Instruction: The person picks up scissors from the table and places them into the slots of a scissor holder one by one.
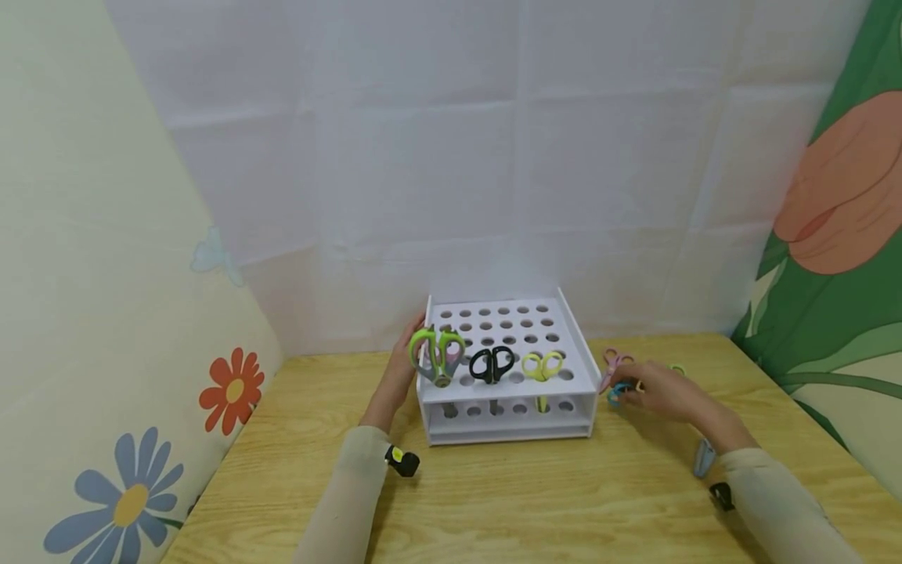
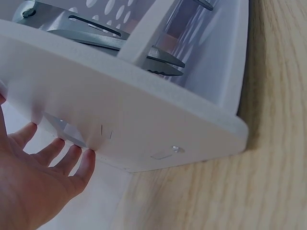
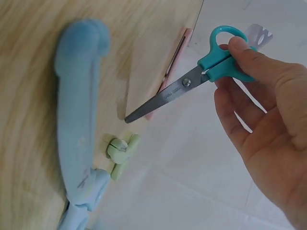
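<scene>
Pinching turquoise scissors [image 3: 188, 81]: right grip [image 3: 271, 115]

Only brand I can make out from here is "deli", on the blade [image 3: 160, 99] of the teal-handled scissors [image 3: 196, 75]. There's more tiny print next to it, way too small to read. Marking on the light-blue tool [image 3: 78, 115] is just a blur tbh.

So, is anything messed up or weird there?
Mostly no: I see nothing spilled, and the teal scissors in the right hand look fine. One small odd thing: two thin dark marks on the side of the white rack, near the left hand. They interrupt the pale panel; maybe scratches, I can't tell.
</scene>
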Demonstrator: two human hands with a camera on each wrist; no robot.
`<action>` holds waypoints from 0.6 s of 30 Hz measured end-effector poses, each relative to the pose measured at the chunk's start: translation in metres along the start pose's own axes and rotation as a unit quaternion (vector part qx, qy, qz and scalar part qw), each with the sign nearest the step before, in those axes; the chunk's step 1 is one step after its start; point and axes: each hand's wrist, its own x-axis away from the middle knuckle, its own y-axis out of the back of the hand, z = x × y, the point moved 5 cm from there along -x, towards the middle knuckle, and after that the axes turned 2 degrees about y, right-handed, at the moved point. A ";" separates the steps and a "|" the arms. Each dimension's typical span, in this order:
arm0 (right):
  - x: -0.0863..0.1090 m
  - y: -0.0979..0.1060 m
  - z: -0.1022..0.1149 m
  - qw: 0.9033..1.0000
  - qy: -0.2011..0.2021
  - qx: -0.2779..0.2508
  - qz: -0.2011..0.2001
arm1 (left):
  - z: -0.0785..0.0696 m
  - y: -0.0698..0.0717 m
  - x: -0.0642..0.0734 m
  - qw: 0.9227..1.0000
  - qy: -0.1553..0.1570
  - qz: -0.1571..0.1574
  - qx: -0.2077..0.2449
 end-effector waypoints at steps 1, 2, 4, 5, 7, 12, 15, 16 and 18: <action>0.000 0.001 0.000 1.000 -0.007 0.005 -0.004 | 0.000 0.000 0.000 1.000 -0.001 0.001 0.001; 0.000 0.003 0.000 1.000 -0.011 0.005 -0.008 | 0.000 0.000 -0.001 1.000 0.000 0.002 0.003; 0.000 0.007 0.001 1.000 -0.024 0.005 -0.018 | 0.000 0.000 -0.001 1.000 0.001 0.002 0.002; 0.000 0.009 0.001 0.999 -0.027 0.003 -0.023 | 0.005 0.001 -0.003 1.000 -0.003 -0.002 0.003; 0.001 0.013 0.002 0.999 -0.033 -0.001 -0.033 | 0.005 0.001 -0.003 1.000 -0.006 -0.002 0.002; 0.002 0.024 0.006 0.997 -0.039 -0.010 -0.062 | 0.004 0.001 -0.003 1.000 -0.006 -0.006 -0.002; 0.003 0.030 0.008 0.996 -0.043 -0.008 -0.081 | 0.004 0.001 -0.003 1.000 -0.004 -0.008 -0.004; 0.003 0.032 0.009 0.995 -0.043 -0.009 -0.087 | 0.004 0.001 -0.003 1.000 -0.004 -0.009 -0.006; 0.003 0.035 0.011 0.994 -0.041 -0.011 -0.097 | 0.005 0.001 -0.003 1.000 -0.003 -0.011 -0.008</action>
